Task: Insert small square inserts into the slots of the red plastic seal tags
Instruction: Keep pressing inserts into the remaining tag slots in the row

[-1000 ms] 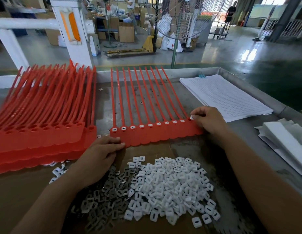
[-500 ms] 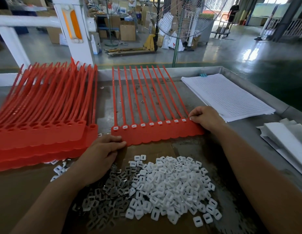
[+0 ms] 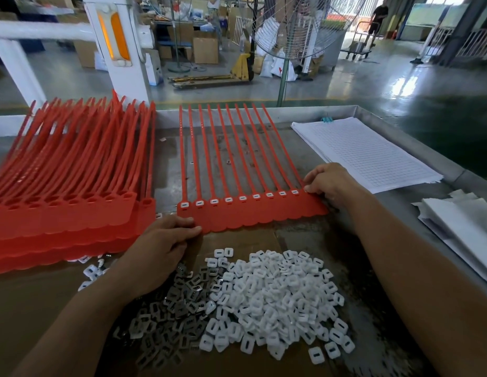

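A red tag strip (image 3: 253, 213) of joined seal tags lies flat on the bench, its straps pointing away from me. White inserts (image 3: 228, 199) sit in the visible slots along its heads. My left hand (image 3: 158, 248) rests with straight fingers touching the strip's lower left corner. At the strip's right end my right hand (image 3: 332, 183) has its fingers curled onto the end tag and covers the last slot. A heap of loose white inserts (image 3: 277, 297) lies in front of me, with grey metal clips (image 3: 177, 308) on its left.
A thick stack of red tag strips (image 3: 68, 191) fills the left of the bench. Gridded paper sheets (image 3: 364, 153) lie at the right, white paper (image 3: 465, 221) further right. The metal bench rim (image 3: 416, 142) runs behind. A fan and factory floor lie beyond.
A white insert showed at my right fingertips one second ago; it is no longer visible there. Both hands stay at the strip's two ends.
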Tool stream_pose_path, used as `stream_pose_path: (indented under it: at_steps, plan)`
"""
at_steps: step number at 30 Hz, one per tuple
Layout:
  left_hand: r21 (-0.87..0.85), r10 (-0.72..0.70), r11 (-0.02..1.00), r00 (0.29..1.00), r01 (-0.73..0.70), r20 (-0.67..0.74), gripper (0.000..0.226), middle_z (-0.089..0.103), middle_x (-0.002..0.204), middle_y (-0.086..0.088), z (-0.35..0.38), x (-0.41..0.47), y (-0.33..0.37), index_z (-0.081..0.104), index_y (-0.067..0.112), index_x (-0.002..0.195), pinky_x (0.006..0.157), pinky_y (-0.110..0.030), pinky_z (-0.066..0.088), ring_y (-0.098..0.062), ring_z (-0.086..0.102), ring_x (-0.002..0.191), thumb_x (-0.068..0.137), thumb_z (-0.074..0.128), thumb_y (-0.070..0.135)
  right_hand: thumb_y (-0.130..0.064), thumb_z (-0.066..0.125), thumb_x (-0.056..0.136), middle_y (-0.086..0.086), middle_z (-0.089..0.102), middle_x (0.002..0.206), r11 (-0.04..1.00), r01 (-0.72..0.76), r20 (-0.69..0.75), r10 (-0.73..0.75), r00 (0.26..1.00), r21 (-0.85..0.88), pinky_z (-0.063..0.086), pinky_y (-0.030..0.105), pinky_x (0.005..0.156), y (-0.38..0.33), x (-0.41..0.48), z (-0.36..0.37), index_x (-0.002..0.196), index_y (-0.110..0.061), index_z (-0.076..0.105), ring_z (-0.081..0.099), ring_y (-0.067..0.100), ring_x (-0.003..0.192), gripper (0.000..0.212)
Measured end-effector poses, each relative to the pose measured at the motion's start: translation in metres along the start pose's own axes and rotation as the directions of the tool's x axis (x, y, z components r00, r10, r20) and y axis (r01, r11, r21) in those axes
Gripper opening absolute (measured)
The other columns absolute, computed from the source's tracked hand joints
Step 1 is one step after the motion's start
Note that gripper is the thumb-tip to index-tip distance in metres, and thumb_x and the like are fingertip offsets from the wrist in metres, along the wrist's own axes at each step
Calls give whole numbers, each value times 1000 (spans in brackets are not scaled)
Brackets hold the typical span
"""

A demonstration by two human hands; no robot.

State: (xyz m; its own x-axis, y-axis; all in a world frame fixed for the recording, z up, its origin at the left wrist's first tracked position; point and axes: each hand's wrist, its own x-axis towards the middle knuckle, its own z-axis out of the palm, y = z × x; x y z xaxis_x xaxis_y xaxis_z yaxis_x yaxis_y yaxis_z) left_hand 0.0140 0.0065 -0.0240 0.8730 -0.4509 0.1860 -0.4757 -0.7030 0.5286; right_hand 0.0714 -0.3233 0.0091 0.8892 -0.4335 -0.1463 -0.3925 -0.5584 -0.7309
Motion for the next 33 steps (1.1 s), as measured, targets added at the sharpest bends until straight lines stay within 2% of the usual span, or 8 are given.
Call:
stream_pose_path:
  at_steps: [3, 8, 10, 12, 15, 20, 28, 33]
  plan:
    - [-1, 3, 1000, 1000, -3, 3, 39, 40, 133, 15, 1, 0, 0, 52, 25, 126, 103, -15, 15, 0, 28, 124, 92, 45, 7, -9, 76, 70, -3, 62, 63, 999, 33, -32, -33, 999, -9, 41, 25, 54, 4, -5, 0, 63, -23, 63, 55, 12, 60, 20]
    - [3, 7, 1000, 1000, -7, -4, 39, 40, 133, 14, 1, -1, 0, 53, 25, 126, 102, -12, 13, 1, 27, 122, 92, 46, 7, -16, 72, 76, -1, 66, 83, 991, 130, -106, -133, 985, -33, 51, 36, 84, 13, -19, -2, 79, -21, 68, 61, 16, 82, 6]
    - [16, 8, 1000, 1000, -8, -7, 39, 41, 134, 13, 1, 0, 0, 53, 24, 126, 103, -12, 13, -3, 29, 125, 91, 46, 6, -17, 71, 77, 0, 66, 80, 992, 123, -107, -126, 986, -34, 53, 35, 78, 13, -27, -7, 84, -17, 69, 62, 18, 78, 7]
    - [30, 13, 999, 1000, -12, -19, 39, 42, 135, 11, 2, 1, 2, 54, 23, 125, 103, -12, 13, -5, 30, 126, 91, 46, 6, -20, 72, 77, -1, 63, 73, 993, 106, -44, -108, 993, -60, 52, 27, 58, 13, -35, -11, 82, -19, 66, 61, 14, 69, 7]
    - [86, 28, 996, 999, -25, -43, 37, 43, 136, 8, 3, 0, 4, 55, 20, 124, 93, 6, 5, -5, 34, 124, 91, 46, 6, -24, 73, 77, -2, 61, 64, 994, 56, 68, -50, 996, -95, 40, 17, 43, 14, -44, -18, 73, -20, 61, 56, 7, 58, 13]
    - [184, 1, 983, 997, 13, -77, 38, 36, 142, 12, 4, -2, 11, 48, 25, 130, 91, 1, 0, -4, 30, 130, 94, 41, 15, -22, 74, 77, 0, 56, 58, 998, -6, 160, 15, 987, -58, 34, 15, 36, 19, -47, -24, 66, -17, 63, 47, 8, 46, 16]
    - [305, -63, 947, 990, 98, -122, 40, 36, 143, 9, 4, -3, 13, 45, 26, 133, 106, -15, 14, -9, 30, 130, 94, 39, 20, -7, 62, 84, 4, 61, 51, 922, -144, 312, 27, 950, 358, 42, 14, 35, 11, -54, -14, 72, -5, 58, 55, 7, 38, 14]
    - [296, -86, 947, 984, 129, -155, 39, 37, 143, 4, 8, -6, 16, 47, 20, 132, 106, -17, 16, -12, 32, 131, 93, 41, 20, 4, 55, 87, 13, 60, 69, 820, -167, 237, 40, 971, 548, 51, 18, 41, -1, -52, 4, 75, -1, 54, 60, 9, 40, 13]
